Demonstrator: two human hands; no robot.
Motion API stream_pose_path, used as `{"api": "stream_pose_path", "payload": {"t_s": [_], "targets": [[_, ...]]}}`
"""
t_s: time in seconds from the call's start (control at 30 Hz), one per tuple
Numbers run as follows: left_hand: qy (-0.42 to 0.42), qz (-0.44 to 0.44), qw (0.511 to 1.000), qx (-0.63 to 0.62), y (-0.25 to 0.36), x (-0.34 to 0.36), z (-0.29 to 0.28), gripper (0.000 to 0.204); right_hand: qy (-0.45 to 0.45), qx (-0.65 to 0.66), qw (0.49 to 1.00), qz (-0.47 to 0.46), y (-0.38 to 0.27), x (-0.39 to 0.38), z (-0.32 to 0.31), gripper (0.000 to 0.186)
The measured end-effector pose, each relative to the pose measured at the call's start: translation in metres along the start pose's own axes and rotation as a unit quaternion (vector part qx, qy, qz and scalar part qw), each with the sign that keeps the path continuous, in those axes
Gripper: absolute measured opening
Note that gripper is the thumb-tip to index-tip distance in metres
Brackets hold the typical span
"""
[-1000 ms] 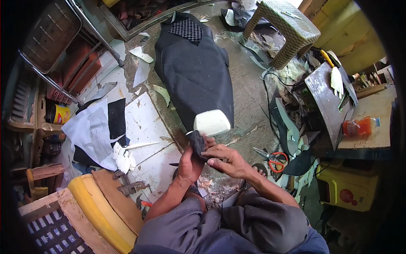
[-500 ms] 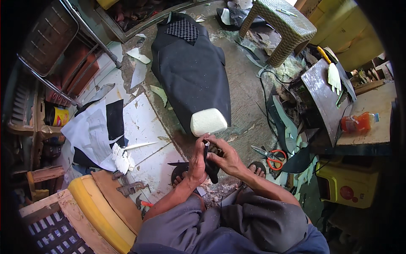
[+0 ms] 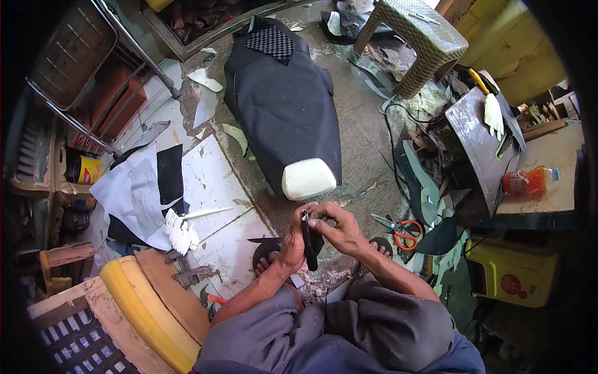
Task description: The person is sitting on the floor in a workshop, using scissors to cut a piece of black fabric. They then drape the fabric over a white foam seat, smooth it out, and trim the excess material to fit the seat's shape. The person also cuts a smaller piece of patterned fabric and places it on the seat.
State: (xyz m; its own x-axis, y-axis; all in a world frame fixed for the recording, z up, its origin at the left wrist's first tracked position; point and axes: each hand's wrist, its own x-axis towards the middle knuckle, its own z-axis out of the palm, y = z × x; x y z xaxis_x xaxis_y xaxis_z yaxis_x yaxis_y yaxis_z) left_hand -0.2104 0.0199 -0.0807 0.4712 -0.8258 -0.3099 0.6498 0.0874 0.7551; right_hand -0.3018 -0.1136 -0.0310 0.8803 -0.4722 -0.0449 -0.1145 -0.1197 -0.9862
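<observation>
Both of my hands are closed on a narrow black piece, which looks like rolled or folded seat material [image 3: 311,252], hanging down between my knees. My left hand [image 3: 291,246] grips its left side. The fingers of my right hand [image 3: 338,229] pinch its upper end, where a small pale spot shows. Just beyond my fingertips lies a long seat [image 3: 283,109] draped in black cover material, with a checkered patch at its far end. A cream foam block [image 3: 308,179] sits at its near end. A dark pointed blade [image 3: 264,240] shows beside my left hand, its other end hidden.
Orange-handled scissors [image 3: 400,233] lie open on the floor to the right, near dark offcuts. A woven stool [image 3: 414,37] stands far right. On the right bench are an orange bottle [image 3: 529,181] and a metal sheet [image 3: 476,143]. White sheets [image 3: 134,193] and a clamp [image 3: 193,272] lie left.
My hands have come slightly closer to me, and my right fingers have shifted on the black piece's upper end. The piece now hangs straighter. The seat and foam block stay put.
</observation>
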Motion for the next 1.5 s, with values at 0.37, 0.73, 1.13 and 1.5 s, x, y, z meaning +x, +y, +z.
{"api": "stream_pose_path", "payload": {"t_s": [0.37,0.73,1.13,1.5], "targets": [[0.202,0.147,0.752,0.61,0.031,0.045,-0.046,0.041,0.173,-0.279,0.945,0.016,0.047,0.039,-0.042,0.041],[0.132,0.203,0.683,0.689,0.024,0.057,-0.068,0.031,0.124,-0.3,0.946,-0.019,0.063,0.045,-0.056,0.034],[0.111,0.282,0.615,0.728,0.028,0.053,-0.067,0.009,0.169,-0.338,0.922,-0.09,0.073,0.041,-0.053,0.025],[0.083,0.092,0.735,0.666,0.013,0.047,-0.057,0.017,0.19,-0.288,0.939,-0.018,0.099,0.026,-0.044,0.027]]}}
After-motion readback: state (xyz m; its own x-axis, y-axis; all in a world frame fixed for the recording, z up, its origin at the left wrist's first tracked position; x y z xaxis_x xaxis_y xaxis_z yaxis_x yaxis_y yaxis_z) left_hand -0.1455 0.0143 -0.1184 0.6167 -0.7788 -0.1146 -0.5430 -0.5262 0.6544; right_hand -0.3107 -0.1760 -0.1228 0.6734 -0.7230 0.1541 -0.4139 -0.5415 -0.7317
